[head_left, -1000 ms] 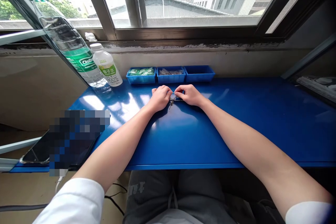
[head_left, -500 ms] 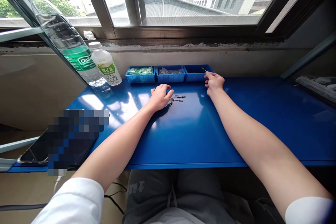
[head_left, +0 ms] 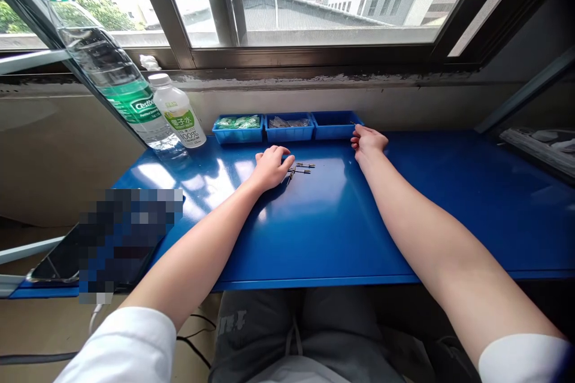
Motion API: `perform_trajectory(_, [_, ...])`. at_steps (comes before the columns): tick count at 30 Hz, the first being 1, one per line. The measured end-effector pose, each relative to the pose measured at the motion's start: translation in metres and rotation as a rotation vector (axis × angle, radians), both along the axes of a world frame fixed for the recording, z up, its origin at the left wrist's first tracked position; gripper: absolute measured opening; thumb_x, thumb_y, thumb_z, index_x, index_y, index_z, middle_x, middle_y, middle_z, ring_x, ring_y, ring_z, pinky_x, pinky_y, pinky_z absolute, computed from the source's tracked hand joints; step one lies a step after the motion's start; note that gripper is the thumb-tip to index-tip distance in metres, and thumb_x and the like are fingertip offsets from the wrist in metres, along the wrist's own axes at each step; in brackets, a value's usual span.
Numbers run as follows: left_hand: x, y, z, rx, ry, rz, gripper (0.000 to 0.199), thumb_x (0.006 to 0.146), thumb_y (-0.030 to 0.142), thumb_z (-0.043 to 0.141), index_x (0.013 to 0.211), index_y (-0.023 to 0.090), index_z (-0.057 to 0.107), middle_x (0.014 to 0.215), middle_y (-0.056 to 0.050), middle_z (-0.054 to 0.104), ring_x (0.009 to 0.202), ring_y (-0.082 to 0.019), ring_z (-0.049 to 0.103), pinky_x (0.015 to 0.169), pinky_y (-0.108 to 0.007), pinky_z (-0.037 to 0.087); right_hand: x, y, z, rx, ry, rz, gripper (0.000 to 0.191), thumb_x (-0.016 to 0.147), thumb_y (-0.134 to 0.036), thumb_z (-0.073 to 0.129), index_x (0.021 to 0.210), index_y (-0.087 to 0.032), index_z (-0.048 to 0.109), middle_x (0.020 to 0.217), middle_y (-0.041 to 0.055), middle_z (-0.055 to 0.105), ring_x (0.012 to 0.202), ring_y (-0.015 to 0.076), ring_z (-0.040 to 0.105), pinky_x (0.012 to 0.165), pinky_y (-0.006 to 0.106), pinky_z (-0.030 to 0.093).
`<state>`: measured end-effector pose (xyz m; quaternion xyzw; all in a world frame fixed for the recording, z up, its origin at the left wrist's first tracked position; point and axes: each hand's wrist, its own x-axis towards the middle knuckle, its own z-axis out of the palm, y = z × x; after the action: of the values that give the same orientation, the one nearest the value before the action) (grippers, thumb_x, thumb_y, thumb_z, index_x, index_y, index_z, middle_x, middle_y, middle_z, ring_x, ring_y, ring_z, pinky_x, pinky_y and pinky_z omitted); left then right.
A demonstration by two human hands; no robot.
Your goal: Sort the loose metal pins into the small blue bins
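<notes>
My left hand [head_left: 272, 167] rests palm down on the blue table, fingers apart, beside several thin dark metal rods [head_left: 305, 165] with brass-coloured parts. Its thumb is close to the nearest rods and partly covers them. My right hand [head_left: 371, 140] is at the front right corner of the right blue bin [head_left: 335, 131], thumb and fingers pinched together. A short bit of a thin rod [head_left: 353, 124] shows at the fingertips; the rest is hidden. That bin has a dark inside, and I cannot make out what lies in it.
Left of it stand a blue bin [head_left: 287, 133] with grey packets and another [head_left: 238, 135] with green-white packets. A white bottle [head_left: 179, 114] and a large water bottle [head_left: 121, 81] stand back left. A phone [head_left: 56, 257] lies front left on the table [head_left: 314, 239].
The rod at my right fingertips, sticking up over the bin before, now barely shows. My right hand has shifted slightly right relative to the bin. My left hand has stayed beside the rods.
</notes>
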<state>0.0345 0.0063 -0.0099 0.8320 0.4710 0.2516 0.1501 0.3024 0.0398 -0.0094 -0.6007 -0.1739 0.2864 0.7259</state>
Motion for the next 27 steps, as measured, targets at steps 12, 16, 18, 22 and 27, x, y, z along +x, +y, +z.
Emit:
perform_trajectory(12, [0.0,0.001,0.0,-0.015,0.003,-0.005,0.031,0.093,0.04,0.037,0.104,0.02,0.058,0.114,-0.008,0.062,0.113,-0.025,0.052,0.096,-0.046,0.032,-0.013,-0.004,-0.007,0.046,-0.375,0.188,0.012,0.073,-0.026,0.065,0.068,-0.015,0.064,0.062,0.0007,0.063,0.041,0.0064,0.047,0.038,0.019,0.034])
perform_trajectory(16, [0.0,0.002,-0.001,-0.012,0.03,0.005,0.028,0.092,0.035,0.037,0.102,0.021,0.06,0.114,-0.008,0.062,0.113,-0.026,0.052,0.095,-0.046,0.032,-0.036,-0.015,-0.009,0.099,-0.832,0.517,0.011,0.067,-0.021,0.064,0.075,-0.016,0.071,0.071,0.0027,0.069,0.062,0.0132,0.059,0.058,0.025,0.046])
perform_trajectory(18, [0.001,0.003,-0.002,-0.004,0.043,0.006,0.027,0.092,0.033,0.038,0.101,0.021,0.06,0.114,-0.008,0.062,0.113,-0.026,0.052,0.095,-0.046,0.032,-0.048,-0.023,-0.006,0.076,-0.989,0.732,0.016,0.067,-0.018,0.061,0.078,-0.016,0.072,0.075,0.0027,0.07,0.066,0.0147,0.06,0.062,0.026,0.046])
perform_trajectory(22, [0.001,0.003,-0.002,0.009,0.055,0.001,0.027,0.091,0.033,0.039,0.099,0.022,0.062,0.111,-0.007,0.063,0.112,-0.026,0.053,0.094,-0.046,0.033,-0.063,-0.033,0.0,0.073,-1.235,0.994,0.018,0.064,-0.013,0.059,0.075,-0.017,0.073,0.078,0.0029,0.068,0.07,0.015,0.057,0.064,0.026,0.044])
perform_trajectory(27, [0.0,0.001,-0.002,0.021,0.065,-0.011,0.027,0.09,0.036,0.04,0.097,0.022,0.062,0.11,-0.007,0.063,0.111,-0.026,0.053,0.092,-0.046,0.033,-0.062,-0.034,0.001,0.086,-1.275,1.034,0.016,0.071,-0.026,0.065,0.079,-0.018,0.075,0.082,0.0044,0.065,0.075,0.0156,0.058,0.066,0.026,0.044])
